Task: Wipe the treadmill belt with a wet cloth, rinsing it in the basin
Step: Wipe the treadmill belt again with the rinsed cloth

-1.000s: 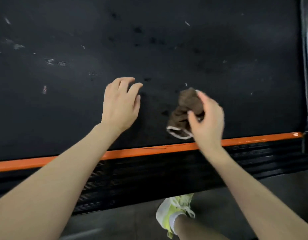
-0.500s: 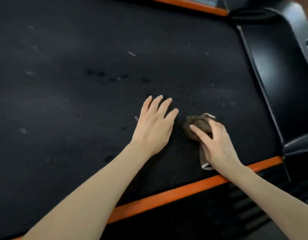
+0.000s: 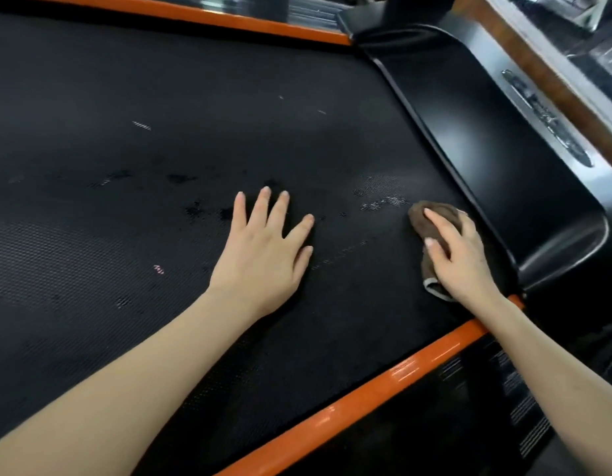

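Note:
The black treadmill belt fills most of the view, marked with dark wet patches and small pale specks. My right hand presses a crumpled brown cloth onto the belt at its right end, close to the black motor cover. A pale hem of the cloth shows below my palm. My left hand lies flat on the belt to the left of the cloth, fingers spread, holding nothing. No basin is in view.
An orange side rail runs along the near edge, and another orange rail along the far edge. The glossy black motor cover rises at the right. Beyond it lies a wood-toned strip.
My right hand has slid the cloth to the right across the belt, up near the motor cover. My view has swung right and up. My left hand stays flat on the belt.

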